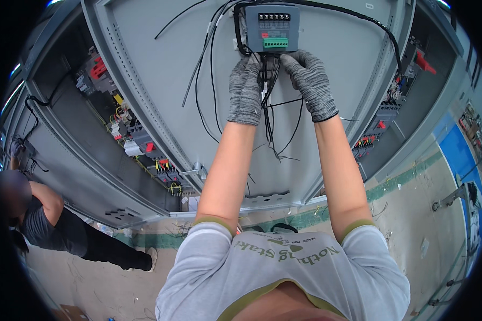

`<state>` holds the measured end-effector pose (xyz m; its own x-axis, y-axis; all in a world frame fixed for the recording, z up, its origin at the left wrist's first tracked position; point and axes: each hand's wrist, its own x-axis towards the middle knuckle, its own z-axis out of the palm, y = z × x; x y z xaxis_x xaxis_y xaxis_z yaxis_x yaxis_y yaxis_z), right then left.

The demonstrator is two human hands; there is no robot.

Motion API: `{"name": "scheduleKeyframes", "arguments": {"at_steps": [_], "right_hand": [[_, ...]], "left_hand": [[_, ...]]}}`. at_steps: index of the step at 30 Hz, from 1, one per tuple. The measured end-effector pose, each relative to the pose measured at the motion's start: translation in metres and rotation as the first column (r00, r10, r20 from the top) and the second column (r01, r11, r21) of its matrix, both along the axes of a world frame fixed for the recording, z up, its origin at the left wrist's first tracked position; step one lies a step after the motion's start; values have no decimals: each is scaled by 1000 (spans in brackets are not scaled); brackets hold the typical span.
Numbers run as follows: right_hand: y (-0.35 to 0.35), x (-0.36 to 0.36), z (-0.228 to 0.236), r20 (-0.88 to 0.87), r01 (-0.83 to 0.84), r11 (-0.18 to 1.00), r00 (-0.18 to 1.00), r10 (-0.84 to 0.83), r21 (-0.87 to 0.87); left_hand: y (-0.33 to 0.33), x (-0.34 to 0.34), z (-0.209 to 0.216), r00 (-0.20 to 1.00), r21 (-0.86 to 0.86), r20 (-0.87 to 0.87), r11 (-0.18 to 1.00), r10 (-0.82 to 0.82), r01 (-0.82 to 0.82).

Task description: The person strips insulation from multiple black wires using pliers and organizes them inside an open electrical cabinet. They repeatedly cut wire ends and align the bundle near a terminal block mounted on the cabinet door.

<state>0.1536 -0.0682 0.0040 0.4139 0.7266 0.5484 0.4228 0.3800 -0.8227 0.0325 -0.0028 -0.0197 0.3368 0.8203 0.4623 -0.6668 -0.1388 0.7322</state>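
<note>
Both my hands wear grey knit gloves and reach up to a grey device with a green terminal block, fixed on a light grey cabinet door. Just under its lower edge my left hand is closed on thin black wires at their upper end. My right hand is on the other side of that bundle, fingers bent and pressed together against the device's bottom edge; what they pinch is hidden. Between my wrists the wires hang down, some tied, with loose ends lower on the door.
A thick black sleeved cable arches over the device to the right; loose black wires hang left. Open cabinet bays with breakers flank the door. Another person works at the far left. Wire scraps lie on the floor.
</note>
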Motion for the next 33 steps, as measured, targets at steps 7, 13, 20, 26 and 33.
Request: {"name": "scheduleKeyframes", "arguments": {"at_steps": [7,13,20,26,33], "right_hand": [[8,4,-2,-92,-59,998,994,60,13],[13,25,2,-466,-529,847,764,446,-56],[-7,20,1,-22,-136,990,991,135,-43],[-40,4,-24,-74,22,925,997,7,380],[-14,1,-36,194,353,718,807,-558,600]], "left_hand": [[-7,-10,-1,992,38,-100,996,81,-78],[0,4,-4,953,134,-130,957,275,-258],[-5,-5,-3,994,54,-87,997,64,-60],[8,-7,2,974,68,-215,996,75,-62],[6,6,2,972,41,-130,981,195,-191]]}}
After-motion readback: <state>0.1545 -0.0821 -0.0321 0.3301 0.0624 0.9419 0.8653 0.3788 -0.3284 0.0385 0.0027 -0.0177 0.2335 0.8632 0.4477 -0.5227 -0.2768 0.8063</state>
